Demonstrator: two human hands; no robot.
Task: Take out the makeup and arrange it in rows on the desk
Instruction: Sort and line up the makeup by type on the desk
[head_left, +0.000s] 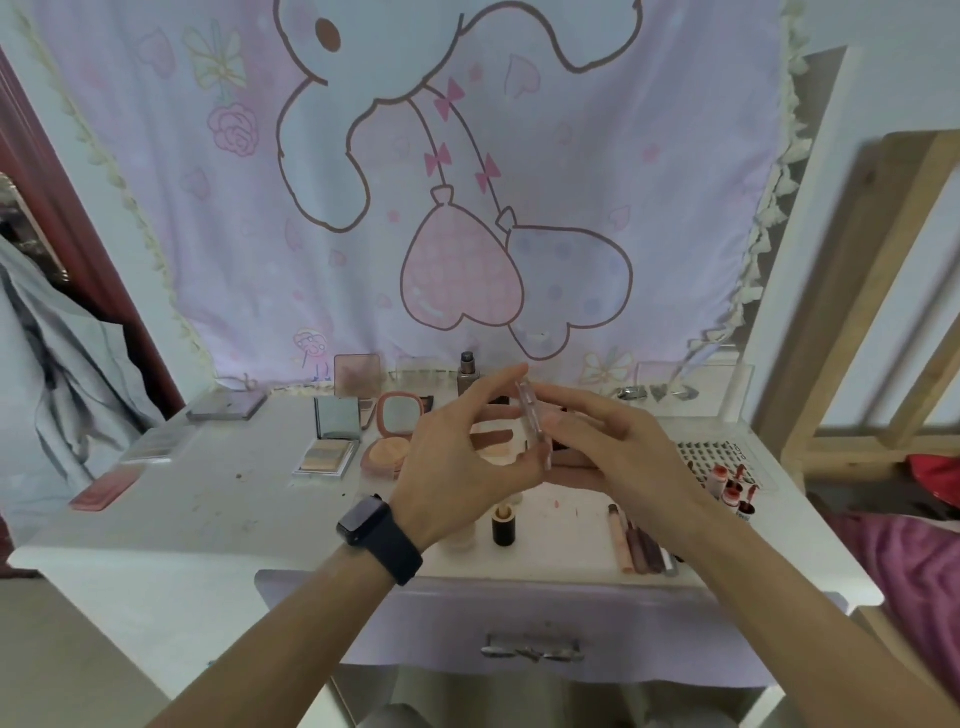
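Thin pink-tinted palette (535, 415) is held edge-on above the surface (218, 499), mid-desk, clear of the items below.
- Left hand (457, 467) pinches it top and bottom, forefinger to thumb.
- Right hand (613, 441) has its fingers closed on one face. Both grips are clamped on it.
- Judged hard glossy plastic: light, rigid, apt to slip. Any pressed powder inside is likely brittle.
- Best taken by the long edges and laid flat.
- Round peach compact (387, 449) and slim lip tubes (636, 540) lie on the surface.

Soft, even, cool daylight with faint shadows; the whole frame is slightly blurred (edges bowed by the wide lens).
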